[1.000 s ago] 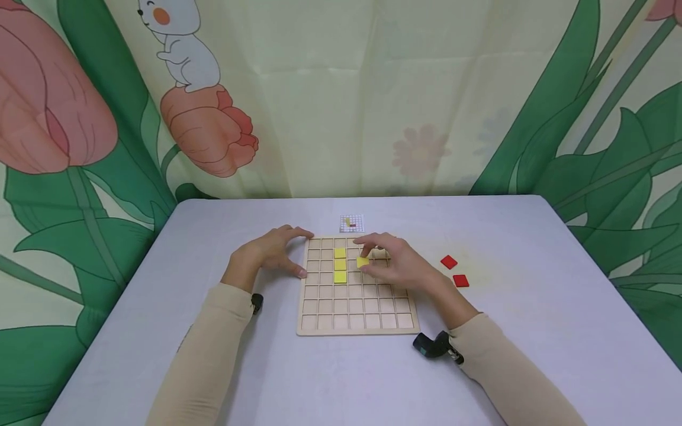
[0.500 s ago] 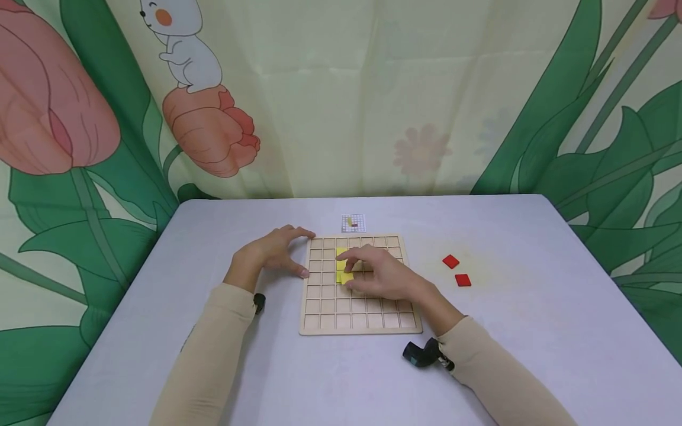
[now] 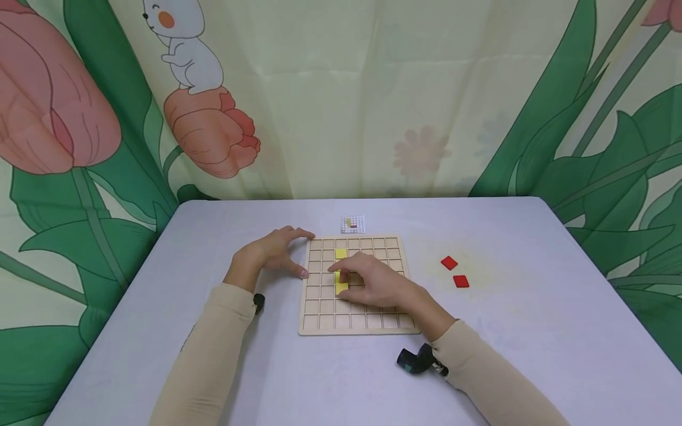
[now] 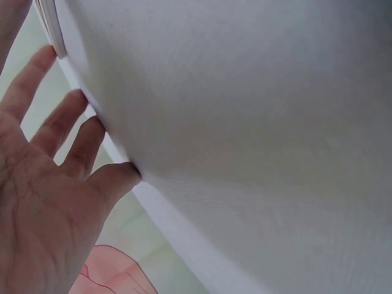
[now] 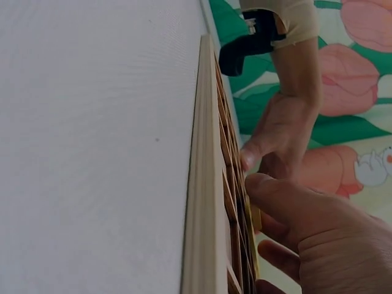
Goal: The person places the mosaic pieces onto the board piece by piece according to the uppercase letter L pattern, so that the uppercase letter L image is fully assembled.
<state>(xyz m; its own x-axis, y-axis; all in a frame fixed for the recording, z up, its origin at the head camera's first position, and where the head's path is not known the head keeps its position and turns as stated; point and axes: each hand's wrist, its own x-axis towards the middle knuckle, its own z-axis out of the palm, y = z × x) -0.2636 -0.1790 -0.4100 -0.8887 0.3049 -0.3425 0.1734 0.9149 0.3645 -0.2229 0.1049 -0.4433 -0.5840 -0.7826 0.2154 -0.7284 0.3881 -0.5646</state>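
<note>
A wooden grid board (image 3: 319,322) lies on the table with a column of yellow square tiles (image 3: 341,254) in its cells, partly covered by my right hand (image 3: 375,283). The thumb and a bent finger of that hand pinch a yellow tile (image 3: 341,289) at the column's near end, low over the board. In the right wrist view, a yellow edge (image 5: 256,217) shows between thumb and fingers. My left hand (image 3: 270,251) has its fingers spread, with thumb and index tip at the board's left edge; the left wrist view shows this hand (image 4: 43,196) from the palm side.
Two red tiles (image 3: 449,262) lie on the white tabletop (image 3: 511,331) right of the board. A small printed card (image 3: 353,224) with a grid and coloured squares lies just beyond the board's far edge. A patterned curtain (image 3: 319,118) hangs behind the table.
My right hand has carried the yellow tile left and toward me, from right of the column to its near end. The left hand stays at the board's left edge.
</note>
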